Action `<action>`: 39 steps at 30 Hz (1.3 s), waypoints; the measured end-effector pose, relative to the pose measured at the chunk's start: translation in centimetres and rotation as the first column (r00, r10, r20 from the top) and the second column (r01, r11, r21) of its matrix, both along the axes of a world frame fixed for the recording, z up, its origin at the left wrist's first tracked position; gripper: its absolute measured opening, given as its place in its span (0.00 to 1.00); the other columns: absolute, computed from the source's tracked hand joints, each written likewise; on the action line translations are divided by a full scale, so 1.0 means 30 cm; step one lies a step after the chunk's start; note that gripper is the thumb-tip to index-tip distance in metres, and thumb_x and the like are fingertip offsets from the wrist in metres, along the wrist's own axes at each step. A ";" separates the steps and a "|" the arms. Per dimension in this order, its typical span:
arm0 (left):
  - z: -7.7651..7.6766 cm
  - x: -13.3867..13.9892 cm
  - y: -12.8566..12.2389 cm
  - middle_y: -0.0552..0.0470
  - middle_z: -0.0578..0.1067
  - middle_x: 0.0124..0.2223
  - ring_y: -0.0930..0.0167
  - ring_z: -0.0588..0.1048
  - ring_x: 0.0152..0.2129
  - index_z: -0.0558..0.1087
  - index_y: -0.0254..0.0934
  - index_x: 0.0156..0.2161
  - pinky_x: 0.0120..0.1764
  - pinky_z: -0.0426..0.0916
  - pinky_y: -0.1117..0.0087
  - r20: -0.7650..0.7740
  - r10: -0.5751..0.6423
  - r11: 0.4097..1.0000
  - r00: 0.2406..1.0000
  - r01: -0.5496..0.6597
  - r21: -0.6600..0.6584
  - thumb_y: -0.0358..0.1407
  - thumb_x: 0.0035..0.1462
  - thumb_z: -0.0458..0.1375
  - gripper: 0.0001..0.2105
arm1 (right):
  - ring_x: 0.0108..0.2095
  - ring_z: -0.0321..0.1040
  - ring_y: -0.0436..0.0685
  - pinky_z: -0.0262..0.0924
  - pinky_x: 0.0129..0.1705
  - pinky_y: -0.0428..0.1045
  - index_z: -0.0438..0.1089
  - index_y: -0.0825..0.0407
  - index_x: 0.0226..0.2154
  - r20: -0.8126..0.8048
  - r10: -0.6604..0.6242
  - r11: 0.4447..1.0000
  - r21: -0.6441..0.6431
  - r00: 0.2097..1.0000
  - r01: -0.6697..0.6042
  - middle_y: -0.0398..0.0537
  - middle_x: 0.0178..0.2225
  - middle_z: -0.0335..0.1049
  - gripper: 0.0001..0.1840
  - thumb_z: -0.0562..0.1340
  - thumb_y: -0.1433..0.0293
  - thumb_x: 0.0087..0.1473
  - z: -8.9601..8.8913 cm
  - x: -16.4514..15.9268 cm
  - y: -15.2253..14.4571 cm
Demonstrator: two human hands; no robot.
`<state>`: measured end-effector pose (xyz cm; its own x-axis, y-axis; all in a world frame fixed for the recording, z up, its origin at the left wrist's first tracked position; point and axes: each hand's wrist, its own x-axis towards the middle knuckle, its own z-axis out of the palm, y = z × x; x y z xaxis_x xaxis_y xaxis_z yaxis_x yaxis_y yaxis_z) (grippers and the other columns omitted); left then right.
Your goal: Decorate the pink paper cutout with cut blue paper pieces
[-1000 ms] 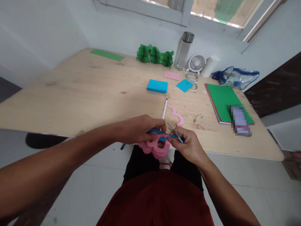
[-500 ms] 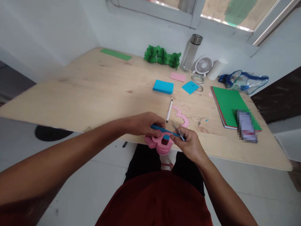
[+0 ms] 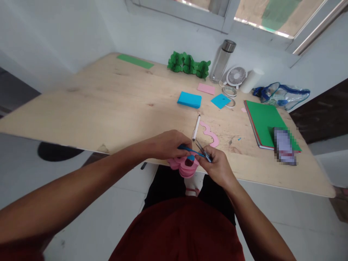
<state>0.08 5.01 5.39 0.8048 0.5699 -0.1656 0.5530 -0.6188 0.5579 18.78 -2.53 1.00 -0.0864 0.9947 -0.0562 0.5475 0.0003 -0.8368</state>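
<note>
At the table's near edge, my left hand (image 3: 175,145) is closed on a stack of pink paper cutouts (image 3: 187,170) with scalloped outlines and a hole. Blue paper (image 3: 191,149) lies against the pink layers, partly hidden by my fingers. My right hand (image 3: 217,165) grips scissors (image 3: 204,152), their blades pointing up and away to the left, while its thumb and fingers also pinch the right end of the papers. Just beyond my hands are a white pen (image 3: 196,127) and a curvy pink paper offcut (image 3: 210,135).
Folded blue paper (image 3: 189,100), a blue square (image 3: 220,101), a pink sheet (image 3: 206,88) and tape rolls (image 3: 230,91) lie further back. Behind them stand a green paper garland (image 3: 188,65), a bottle (image 3: 223,61) and a fan (image 3: 236,76). A green folder (image 3: 268,121) lies right.
My left hand has shifted slightly over the papers, covering more of the pink cutout. The blue paper appears narrower and a little further right. The scissors remain in my right hand.
</note>
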 end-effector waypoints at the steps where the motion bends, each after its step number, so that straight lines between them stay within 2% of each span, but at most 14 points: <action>1: 0.004 0.005 -0.003 0.54 0.77 0.28 0.73 0.71 0.24 0.77 0.37 0.35 0.27 0.58 0.75 -0.008 -0.003 1.000 1.000 0.003 0.018 0.35 0.56 0.54 0.09 | 0.21 0.51 0.48 0.46 0.23 0.44 0.63 0.52 0.22 0.013 0.000 1.000 0.009 1.000 0.000 0.37 0.18 0.53 0.11 0.60 0.65 0.51 0.001 -0.002 -0.001; 7: -0.016 0.029 -0.020 0.54 0.75 0.23 0.71 0.72 0.24 0.76 0.39 0.28 0.29 0.61 0.72 -0.034 0.030 0.979 0.999 -0.023 0.201 0.34 0.54 0.56 0.07 | 0.20 0.50 0.47 0.45 0.23 0.44 0.60 0.52 0.20 0.076 -0.010 0.999 0.033 0.997 0.007 0.36 0.17 0.52 0.13 0.59 0.65 0.51 -0.002 -0.002 -0.003; 12: -0.056 0.037 -0.041 0.50 0.75 0.26 0.68 0.72 0.27 0.75 0.37 0.27 0.31 0.61 0.69 -0.023 0.058 0.940 0.998 -0.047 0.337 0.34 0.54 0.57 0.07 | 0.21 0.50 0.47 0.45 0.23 0.44 0.59 0.51 0.20 0.080 -0.008 1.000 0.030 0.997 0.006 0.37 0.18 0.52 0.13 0.59 0.65 0.51 0.004 -0.006 -0.007; 16: -0.054 0.039 -0.072 0.47 0.76 0.31 0.66 0.71 0.29 0.73 0.36 0.28 0.31 0.59 0.67 -0.008 0.075 0.911 0.997 -0.065 0.408 0.33 0.55 0.55 0.07 | 0.20 0.49 0.48 0.44 0.22 0.44 0.57 0.51 0.19 0.092 -0.007 0.999 0.052 0.996 0.002 0.37 0.17 0.52 0.13 0.58 0.67 0.51 0.013 -0.010 -0.008; 18: -0.038 0.039 -0.088 0.47 0.77 0.33 0.66 0.71 0.30 0.73 0.36 0.28 0.32 0.59 0.66 -0.010 0.085 0.916 0.996 -0.074 0.394 0.32 0.56 0.54 0.08 | 0.20 0.49 0.48 0.44 0.22 0.44 0.59 0.51 0.20 0.104 -0.002 0.998 0.064 0.995 -0.004 0.37 0.17 0.52 0.12 0.58 0.67 0.51 0.016 -0.011 -0.007; 22: 0.002 0.037 -0.104 0.47 0.77 0.36 0.65 0.71 0.35 0.74 0.36 0.35 0.38 0.60 0.66 -0.017 0.111 0.953 0.994 -0.101 0.287 0.30 0.57 0.52 0.08 | 0.20 0.50 0.48 0.44 0.23 0.44 0.62 0.52 0.21 0.122 0.010 0.997 0.071 0.992 -0.019 0.38 0.18 0.54 0.10 0.57 0.67 0.51 0.016 -0.011 -0.008; 25: 0.015 0.030 -0.094 0.49 0.77 0.34 0.66 0.71 0.35 0.75 0.37 0.35 0.38 0.61 0.68 -0.006 0.108 0.971 0.994 -0.104 0.218 0.32 0.57 0.53 0.08 | 0.21 0.52 0.48 0.45 0.23 0.44 0.61 0.52 0.21 0.131 0.010 0.998 0.058 0.991 -0.018 0.37 0.18 0.54 0.10 0.58 0.67 0.51 0.016 -0.012 -0.010; 28: 0.010 0.017 -0.077 0.51 0.77 0.32 0.67 0.72 0.34 0.75 0.38 0.35 0.38 0.61 0.69 0.037 0.075 0.986 0.997 -0.079 0.146 0.33 0.57 0.54 0.07 | 0.21 0.52 0.48 0.45 0.23 0.44 0.59 0.51 0.20 0.124 0.017 0.998 0.050 0.992 -0.023 0.37 0.18 0.54 0.11 0.58 0.68 0.51 0.015 -0.013 -0.011; 31: -0.006 0.000 -0.066 0.52 0.77 0.36 0.68 0.72 0.36 0.75 0.39 0.40 0.41 0.61 0.68 0.105 0.049 0.993 0.993 -0.060 0.102 0.33 0.58 0.55 0.08 | 0.20 0.52 0.48 0.45 0.23 0.44 0.59 0.51 0.20 0.127 0.024 0.998 0.048 0.992 -0.030 0.37 0.17 0.54 0.11 0.57 0.68 0.51 0.010 -0.013 -0.012; 36: -0.034 -0.024 -0.065 0.53 0.78 0.36 0.70 0.72 0.36 0.75 0.39 0.41 0.44 0.60 0.68 0.219 0.053 0.992 0.974 -0.077 0.103 0.33 0.56 0.59 0.08 | 0.20 0.53 0.49 0.45 0.22 0.44 0.59 0.51 0.20 0.138 0.036 0.995 0.086 0.990 -0.048 0.38 0.17 0.55 0.11 0.57 0.68 0.52 -0.007 -0.006 -0.009; 39: -0.048 -0.035 -0.061 0.52 0.78 0.38 0.70 0.72 0.36 0.74 0.38 0.42 0.44 0.61 0.68 0.266 0.062 0.995 0.962 -0.080 0.060 0.35 0.55 0.60 0.09 | 0.20 0.53 0.49 0.45 0.22 0.44 0.58 0.51 0.20 0.140 0.047 0.996 0.065 0.989 -0.056 0.38 0.17 0.56 0.12 0.57 0.68 0.52 -0.011 -0.003 -0.010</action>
<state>-0.98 3.17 3.96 0.7717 0.6297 0.0894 0.4359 -0.6260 0.6467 18.71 -2.81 0.66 -0.1340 0.9910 -0.0026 0.6555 0.0866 -0.7503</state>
